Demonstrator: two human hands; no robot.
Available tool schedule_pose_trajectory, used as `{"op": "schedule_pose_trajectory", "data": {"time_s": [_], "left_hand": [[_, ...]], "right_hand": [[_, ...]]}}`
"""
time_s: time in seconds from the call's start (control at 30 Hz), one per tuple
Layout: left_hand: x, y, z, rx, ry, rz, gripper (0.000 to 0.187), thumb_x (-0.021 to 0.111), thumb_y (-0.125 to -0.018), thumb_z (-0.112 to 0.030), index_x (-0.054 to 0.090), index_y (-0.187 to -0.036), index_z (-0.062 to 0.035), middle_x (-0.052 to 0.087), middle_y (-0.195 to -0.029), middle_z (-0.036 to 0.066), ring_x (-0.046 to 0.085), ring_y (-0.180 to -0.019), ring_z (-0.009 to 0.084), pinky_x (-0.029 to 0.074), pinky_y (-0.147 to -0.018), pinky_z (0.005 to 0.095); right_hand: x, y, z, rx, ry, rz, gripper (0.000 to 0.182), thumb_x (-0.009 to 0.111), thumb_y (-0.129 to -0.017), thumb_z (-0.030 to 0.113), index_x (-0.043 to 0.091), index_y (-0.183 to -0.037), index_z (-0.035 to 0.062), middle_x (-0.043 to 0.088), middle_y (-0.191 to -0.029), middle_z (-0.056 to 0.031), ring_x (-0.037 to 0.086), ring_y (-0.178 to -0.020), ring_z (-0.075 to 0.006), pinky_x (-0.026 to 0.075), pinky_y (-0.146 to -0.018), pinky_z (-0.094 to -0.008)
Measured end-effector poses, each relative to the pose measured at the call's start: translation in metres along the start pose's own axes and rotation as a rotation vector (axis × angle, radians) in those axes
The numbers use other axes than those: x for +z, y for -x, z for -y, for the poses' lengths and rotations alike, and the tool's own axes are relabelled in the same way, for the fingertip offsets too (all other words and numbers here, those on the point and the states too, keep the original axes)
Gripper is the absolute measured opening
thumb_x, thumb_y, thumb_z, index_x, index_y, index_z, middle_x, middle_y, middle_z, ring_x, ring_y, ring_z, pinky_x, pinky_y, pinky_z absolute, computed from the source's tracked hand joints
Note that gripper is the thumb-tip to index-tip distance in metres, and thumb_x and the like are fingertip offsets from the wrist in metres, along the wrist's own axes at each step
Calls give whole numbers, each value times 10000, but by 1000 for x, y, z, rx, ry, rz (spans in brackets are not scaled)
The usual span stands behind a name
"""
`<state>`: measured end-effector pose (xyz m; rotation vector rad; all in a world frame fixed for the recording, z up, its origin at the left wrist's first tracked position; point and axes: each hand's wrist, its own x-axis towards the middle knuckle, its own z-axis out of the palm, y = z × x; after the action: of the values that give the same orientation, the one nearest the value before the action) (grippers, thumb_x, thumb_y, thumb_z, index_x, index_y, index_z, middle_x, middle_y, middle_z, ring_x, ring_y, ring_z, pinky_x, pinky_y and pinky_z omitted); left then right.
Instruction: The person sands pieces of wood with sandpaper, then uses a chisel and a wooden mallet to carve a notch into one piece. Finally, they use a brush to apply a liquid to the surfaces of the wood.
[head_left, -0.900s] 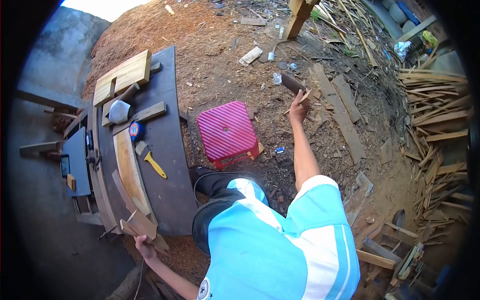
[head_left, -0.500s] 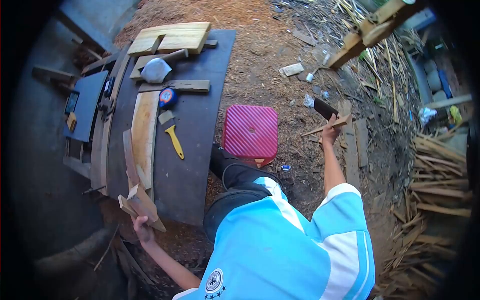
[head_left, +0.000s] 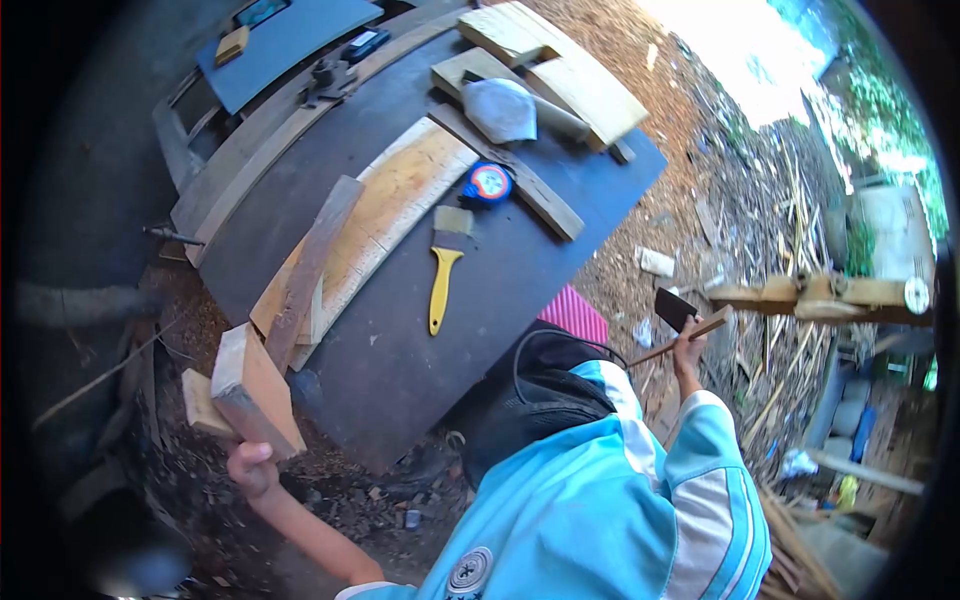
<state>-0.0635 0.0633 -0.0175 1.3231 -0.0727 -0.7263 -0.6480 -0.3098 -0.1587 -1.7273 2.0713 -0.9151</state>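
Observation:
At the lower left, my left hand (head_left: 254, 468) is closed on a thick wood block (head_left: 256, 390), its thumb against the lower end. A smaller pale wood piece (head_left: 206, 404) sits beside the block, on its outer side. Off to the right, my right hand (head_left: 688, 345) grips a thin wooden strip (head_left: 712, 322) together with a dark flat rectangular piece (head_left: 675, 309), whose kind I cannot make out. Near the left hand, a long curved board (head_left: 385, 205) lies on the dark table (head_left: 400, 385), with a narrow brown strip (head_left: 312, 270) across it.
On the table lie a yellow-handled paintbrush (head_left: 442, 285), a tape measure (head_left: 489, 183), a mallet-like tool with a pale head (head_left: 500, 110) and a notched plank (head_left: 585, 95). A pink stool (head_left: 575, 315) is partly hidden behind the table. A wooden beam (head_left: 770, 296) juts in at right.
The view has turned, so the table appears tilted and nearer and covers more of the stool. Both hands still hold their wood pieces; the left-hand block is seen closer.

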Motion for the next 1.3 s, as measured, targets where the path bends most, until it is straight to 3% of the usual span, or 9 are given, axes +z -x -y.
{"op": "schedule_pose_trajectory", "data": {"time_s": [0.1,0.4,0.53,0.7,0.77,0.93,1.0,1.07,1.3], "left_hand": [[-30,6,14,19,115,137,619,520,-536,-156,465,-1116,54,534,-1055,130,522,-975,246,409,-871,321],[30,93,76,274,88,-507,384,502,-515,-159,537,-860,6,541,-859,98,538,-813,215,420,-807,299],[146,97,93,447,-186,-783,614,509,-520,-177,462,-1107,-4,497,-1014,86,506,-931,210,379,-888,305],[224,102,67,445,-790,-436,655,559,-484,-189,409,-1106,-46,484,-1106,103,476,-1011,258,355,-868,297],[231,88,63,517,-1066,-390,660,602,-472,-194,410,-1090,-67,512,-1047,126,502,-962,285,376,-829,308],[244,27,72,471,-1281,-220,623,657,-488,-246,420,-1038,-73,536,-1018,169,518,-952,346,397,-813,381],[242,0,83,394,-1248,-135,622,664,-498,-258,434,-1048,-84,533,-1050,164,504,-997,349,394,-837,392],[238,-17,94,388,-1325,-156,631,675,-498,-273,442,-1056,-90,529,-1071,145,492,-1032,336,387,-866,392],[223,-40,112,382,-1507,-110,620,683,-520,-229,420,-1058,-68,477,-1119,159,474,-1054,328,392,-874,395]], "right_hand": [[40,-81,-34,6,15,75,435,491,-891,344,499,-1079,-48,561,-951,-114,508,-897,-170,406,-804,-308],[186,-293,-76,-13,12,309,463,453,-898,372,513,-1154,-8,609,-992,-159,599,-883,-251,466,-705,-340],[221,-304,-54,146,-218,544,380,461,-900,314,520,-1124,12,620,-904,-122,604,-867,-232,479,-686,-332],[310,-346,-124,-195,-49,443,339,478,-890,265,513,-1078,-16,580,-928,-151,590,-744,-246,469,-600,-339],[272,-311,-60,-25,-136,628,344,512,-879,287,503,-1032,-21,565,-803,-134,541,-705,-270,435,-673,-385],[245,-354,-77,-760,-17,64,313,510,-880,254,535,-884,-58,507,-644,-150,491,-499,-241,391,-463,-358],[141,-298,38,-392,-173,162,313,487,-895,240,529,-863,-68,472,-598,-153,427,-457,-243,355,-433,-356],[101,-341,43,-603,51,95,320,446,-899,187,476,-1138,-24,576,-765,-226,576,-701,-369,434,-602,-422],[-7,-212,199,-1279,42,-28,226,557,-798,44,538,-1017,-4,620,-891,-167,626,-791,-291,494,-646,-374]]}}
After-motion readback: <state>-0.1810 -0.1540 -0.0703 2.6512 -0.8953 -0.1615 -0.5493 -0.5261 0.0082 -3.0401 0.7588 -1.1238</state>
